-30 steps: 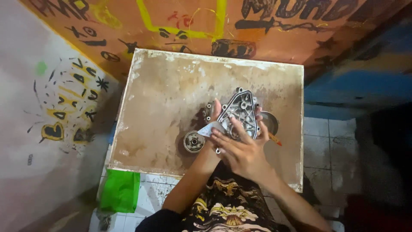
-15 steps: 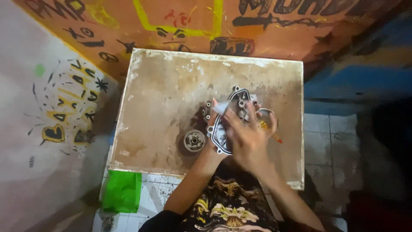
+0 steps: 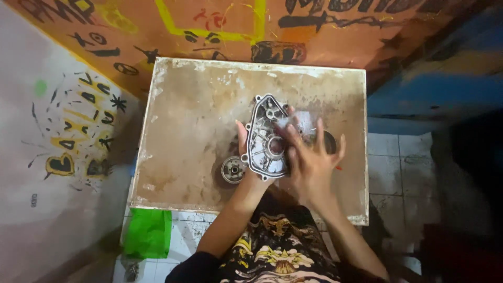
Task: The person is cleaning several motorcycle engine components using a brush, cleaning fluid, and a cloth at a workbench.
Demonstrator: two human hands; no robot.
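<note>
My left hand (image 3: 244, 148) holds a grey metal engine cover (image 3: 265, 137) from beneath, tilted up above the table, its ribbed inner side facing me. My right hand (image 3: 313, 163) lies over the cover's right half with its fingers spread and blurred. A small pale cloth (image 3: 289, 123) is pressed under its fingertips against the metal. A round metal gear part (image 3: 233, 170) lies on the table just left of my left wrist. A dark round part (image 3: 330, 140) sits partly hidden behind my right hand.
The worn, stained tabletop (image 3: 194, 115) stands against an orange painted wall (image 3: 220, 26). A green bag (image 3: 149, 232) hangs at the table's near left corner. White floor tiles (image 3: 385, 162) show to the right.
The cover has swung from pointing up-right to standing nearly upright. My right hand with the cloth slid from the cover's lower left up and across to its right side.
</note>
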